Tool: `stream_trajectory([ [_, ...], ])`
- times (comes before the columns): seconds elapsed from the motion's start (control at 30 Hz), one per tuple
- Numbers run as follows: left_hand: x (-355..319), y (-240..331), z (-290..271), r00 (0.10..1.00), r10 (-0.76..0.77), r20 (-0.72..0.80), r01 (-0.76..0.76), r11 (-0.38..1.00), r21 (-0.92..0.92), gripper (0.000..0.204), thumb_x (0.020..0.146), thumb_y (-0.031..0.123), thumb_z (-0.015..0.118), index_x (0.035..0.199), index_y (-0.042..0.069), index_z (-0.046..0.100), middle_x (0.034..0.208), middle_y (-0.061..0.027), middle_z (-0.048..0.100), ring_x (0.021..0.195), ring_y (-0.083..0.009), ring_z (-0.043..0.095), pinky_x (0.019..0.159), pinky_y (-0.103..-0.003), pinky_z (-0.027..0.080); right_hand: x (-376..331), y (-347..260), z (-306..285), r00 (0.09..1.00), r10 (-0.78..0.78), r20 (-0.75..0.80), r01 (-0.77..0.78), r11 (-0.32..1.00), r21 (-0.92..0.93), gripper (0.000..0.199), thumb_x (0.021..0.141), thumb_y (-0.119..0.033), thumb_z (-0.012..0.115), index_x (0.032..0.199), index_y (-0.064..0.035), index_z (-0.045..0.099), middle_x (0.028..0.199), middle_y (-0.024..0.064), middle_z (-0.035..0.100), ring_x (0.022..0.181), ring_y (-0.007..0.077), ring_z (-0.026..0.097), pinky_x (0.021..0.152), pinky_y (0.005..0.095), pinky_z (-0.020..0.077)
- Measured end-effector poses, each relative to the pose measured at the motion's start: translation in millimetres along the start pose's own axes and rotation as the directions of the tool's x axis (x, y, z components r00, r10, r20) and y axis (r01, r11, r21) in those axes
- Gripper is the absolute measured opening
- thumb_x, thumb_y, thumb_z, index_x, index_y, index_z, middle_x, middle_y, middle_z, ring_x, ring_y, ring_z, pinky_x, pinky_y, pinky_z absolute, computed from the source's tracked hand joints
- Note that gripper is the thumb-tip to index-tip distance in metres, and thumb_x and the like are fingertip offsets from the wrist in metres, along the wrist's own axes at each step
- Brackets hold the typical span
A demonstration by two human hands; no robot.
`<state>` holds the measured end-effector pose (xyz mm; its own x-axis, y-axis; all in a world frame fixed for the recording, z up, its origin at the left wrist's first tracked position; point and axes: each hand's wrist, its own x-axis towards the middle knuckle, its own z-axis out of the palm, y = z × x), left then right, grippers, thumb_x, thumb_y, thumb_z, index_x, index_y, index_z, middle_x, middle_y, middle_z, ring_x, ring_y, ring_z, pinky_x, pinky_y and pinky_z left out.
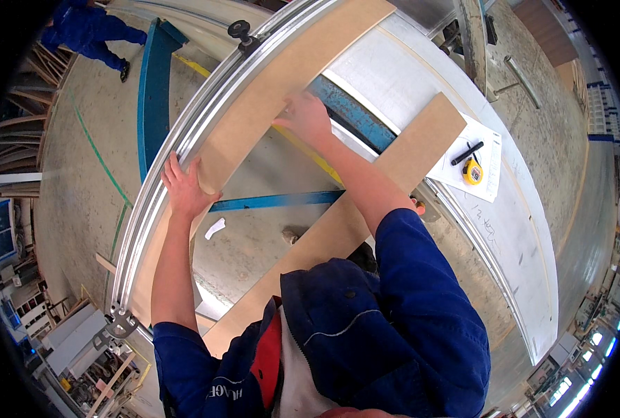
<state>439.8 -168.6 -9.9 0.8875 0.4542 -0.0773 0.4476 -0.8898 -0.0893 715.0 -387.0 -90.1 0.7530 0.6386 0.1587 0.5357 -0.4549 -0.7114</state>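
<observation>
A long, flat brown fibreboard strip (268, 97) lies along a silver metal rail (216, 94) that runs diagonally from lower left to top. My left hand (187, 189) rests with spread fingers across the strip, its fingertips reaching the rail's edge. Farther along, my right hand (308, 122) grips the strip's right edge; it is slightly blurred, and part of its fingers is hard to make out. A second brown board (425, 143) passes beneath my right forearm and continues toward my body, partly covered by my jacket.
A black knob (239, 29) stands on the rail. On the pale metal table (526, 237) are a paper sheet (487, 143), a black marker (467, 153) and a yellow tape measure (472, 171). Blue beams (275, 200) span below. A person in blue (90, 31) stands far left.
</observation>
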Motion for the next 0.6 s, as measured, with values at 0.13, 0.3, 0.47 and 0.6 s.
stream_trajectory([
  [0.13,0.3,1.7,-1.1,1.0,-0.003,0.01,0.003,1.0,-0.001,0.111,0.051,0.048,0.098,0.147,0.022,0.049,0.163,-0.0299,0.02,0.15,-0.0498,0.021,0.12,-0.064,0.021,-0.2,1.5,1.7,1.0,-0.004,-0.01,0.004,1.0,-0.012,0.059,0.075,-0.044,0.09,0.117,-0.0113,0.064,0.093,0.0034,0.072,0.104,0.027,0.064,0.098,0.0418,0.0488],
  [0.3,0.2,3.4,-4.5,1.0,0.0,0.02,0.0,1.0,0.006,0.111,0.052,0.048,0.098,0.148,0.022,0.048,0.163,-0.0302,0.019,0.151,-0.0497,0.02,0.121,-0.062,0.02,-0.7,1.3,1.1,1.0,0.009,-0.007,-0.009,1.0,0.007,0.06,0.075,-0.045,0.09,0.117,-0.0112,0.064,0.094,0.004,0.071,0.104,0.028,0.063,0.097,0.0422,0.0488],
  [0.47,0.1,4.8,-6.0,1.0,-0.002,0.021,0.002,1.0,0.007,0.111,0.052,0.048,0.098,0.148,0.022,0.049,0.163,-0.0304,0.019,0.15,-0.0498,0.02,0.122,-0.062,0.02,-0.7,-0.7,-0.9,1.0,0.005,-0.004,-0.005,1.0,0.015,0.06,0.075,-0.044,0.09,0.117,-0.0108,0.064,0.094,0.0044,0.072,0.104,0.0282,0.064,0.098,0.0422,0.0486],
  [0.6,0.4,3.1,-4.1,1.0,-0.005,0.023,0.005,1.0,0.0,0.111,0.052,0.047,0.098,0.148,0.022,0.049,0.163,-0.0301,0.019,0.151,-0.0495,0.019,0.122,-0.062,0.019,-1.4,-2.6,-2.4,1.0,0.015,-0.009,-0.015,1.0,-0.005,0.059,0.075,-0.044,0.09,0.117,-0.0104,0.064,0.094,0.0044,0.072,0.104,0.0283,0.064,0.099,0.0421,0.0484],
])
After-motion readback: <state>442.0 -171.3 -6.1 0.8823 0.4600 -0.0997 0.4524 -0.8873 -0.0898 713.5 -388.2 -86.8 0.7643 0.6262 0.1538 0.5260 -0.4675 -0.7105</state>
